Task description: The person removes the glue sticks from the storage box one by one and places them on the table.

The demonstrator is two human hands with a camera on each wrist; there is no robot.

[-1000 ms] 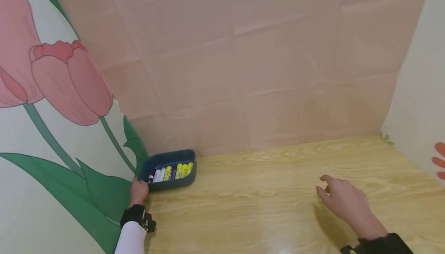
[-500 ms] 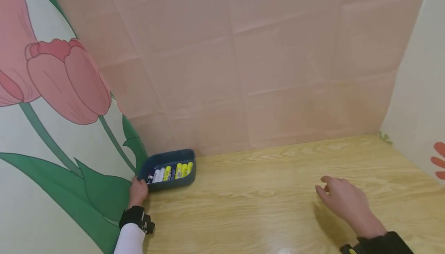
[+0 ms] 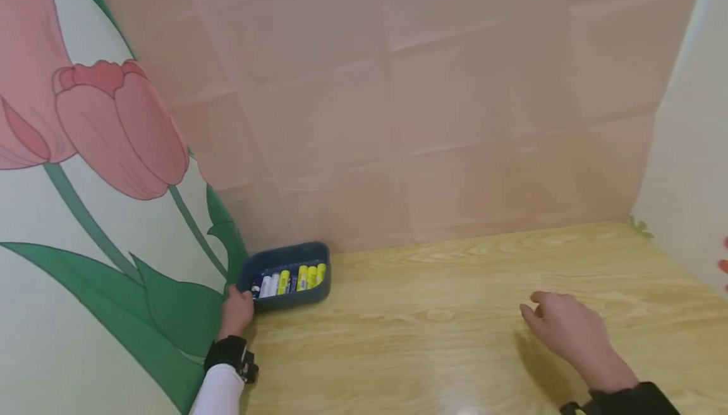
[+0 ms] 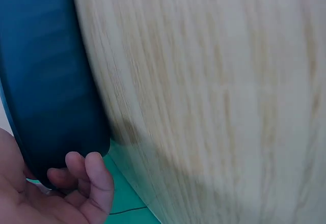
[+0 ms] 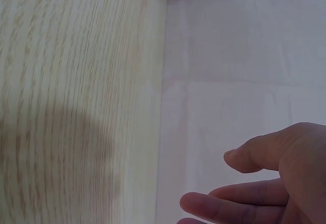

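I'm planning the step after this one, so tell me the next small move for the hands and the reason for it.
Probably draw the blue tray away from the corner toward the middle of the table. The left hand grips its near left corner, the tray sits tight against the tulip wall panel, and the right hand hovers relaxed and holds nothing, too far off to reach the markers inside.

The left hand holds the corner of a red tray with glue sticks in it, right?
Not quite: the small plastic tray is dark blue, not red, as the head view shows. The left hand does hold its corner, and yellow and white sticks lie inside.
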